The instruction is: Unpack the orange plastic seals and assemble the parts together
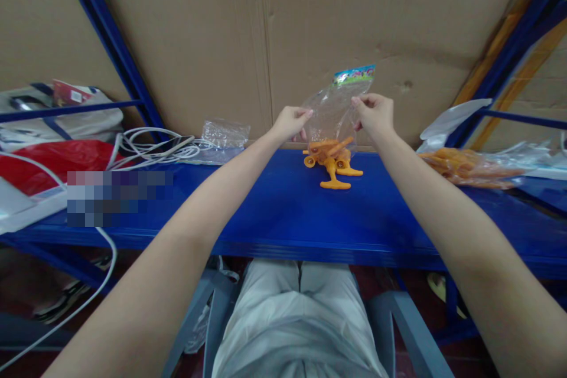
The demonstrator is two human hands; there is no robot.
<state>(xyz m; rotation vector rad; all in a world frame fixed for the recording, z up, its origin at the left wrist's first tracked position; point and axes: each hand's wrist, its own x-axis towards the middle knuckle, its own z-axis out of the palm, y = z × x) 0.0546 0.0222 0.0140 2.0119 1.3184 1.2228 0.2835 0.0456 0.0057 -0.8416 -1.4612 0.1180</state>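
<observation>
1. The clear bag (330, 115) stands upright over the blue tabletop (283, 212), near its far edge, its colourful header strip (353, 74) uppermost and tilted. I'd judge the film light, limp and slippery, quick to crumple and likely to tear if yanked; a fingertip pinch on each side edge looks the right hold.
2. At its lower end sit the orange pieces (330, 166), some with T-shaped ends lying toward the person. They look like light, stiff, smooth plastic, best taken by those T-shaped ends. From here I can't tell which are inside the film.
3. The left hand (292, 122) pinches the bag's left side between thumb and fingers.
4. The right hand (375, 113) pinches the opposite side, higher, below the header strip.
5. Well off to the right lies another bagged orange heap (469, 166); on the left, crinkled clear plastic (225, 133) lies beside a coiled white cable (155, 140).
</observation>
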